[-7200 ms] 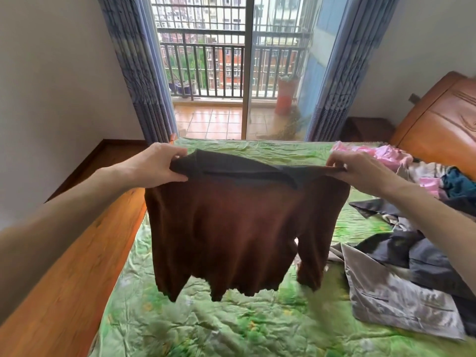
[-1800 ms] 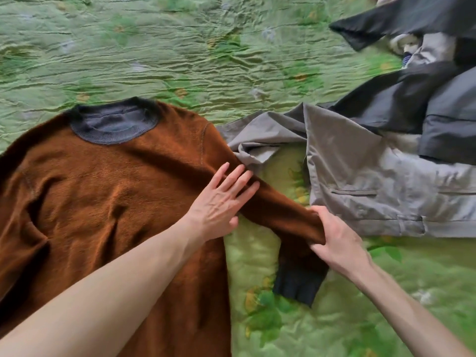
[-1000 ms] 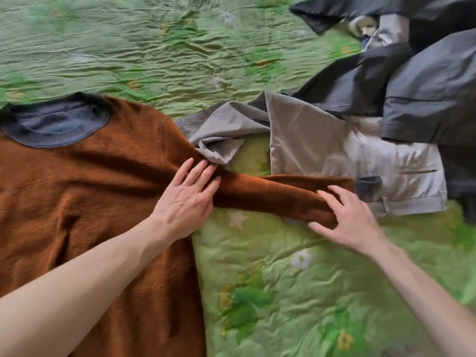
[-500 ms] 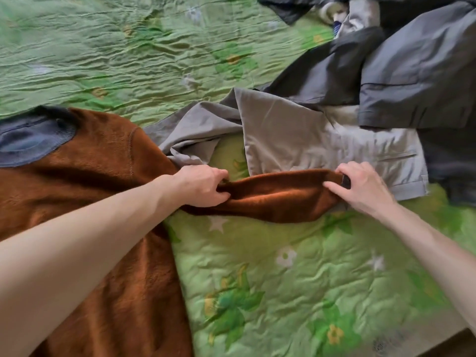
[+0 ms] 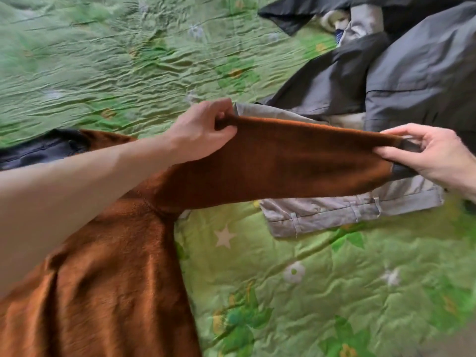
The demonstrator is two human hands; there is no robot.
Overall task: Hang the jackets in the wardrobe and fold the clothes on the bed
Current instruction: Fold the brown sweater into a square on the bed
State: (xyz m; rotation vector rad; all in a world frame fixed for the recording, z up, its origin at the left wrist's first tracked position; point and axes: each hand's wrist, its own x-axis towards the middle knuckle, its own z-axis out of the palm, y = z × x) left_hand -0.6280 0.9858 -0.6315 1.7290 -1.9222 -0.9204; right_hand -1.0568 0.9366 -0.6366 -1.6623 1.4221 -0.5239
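The work is, as I judge it, only at its beginning. The brown sweater [image 5: 108,279] lies spread on the green bed cover [image 5: 334,292], toward the left side of the bed as I look at it, with its dark collar [image 5: 43,148] flat against the cover. Its body is not folded yet. One sleeve [image 5: 283,161] is lifted off the bed and held stretched between the two hands. The left hand [image 5: 198,132] pinches the top edge of the sleeve near the shoulder, with the fingers curled tightly on the cloth. The right hand [image 5: 432,155] holds the dark cuff [image 5: 404,161] at the other end, thumb on top and fingers under it. I think the sleeve is about to be laid across the body of the sweater, which would be the first fold, but this is only my guess. Much is left to do. Under the raised sleeve, partly hidden by it, a pair of light grey trousers [image 5: 347,210] lies unfolded. Behind them, toward the far right corner of the bed, dark grey garments [image 5: 417,73] are thrown in a loose heap, touching and overlapping each other; some of these may be the jackets, I cannot say for sure. No wardrobe and no hanger is visible from here, and I see no folded pile anywhere on the bed.
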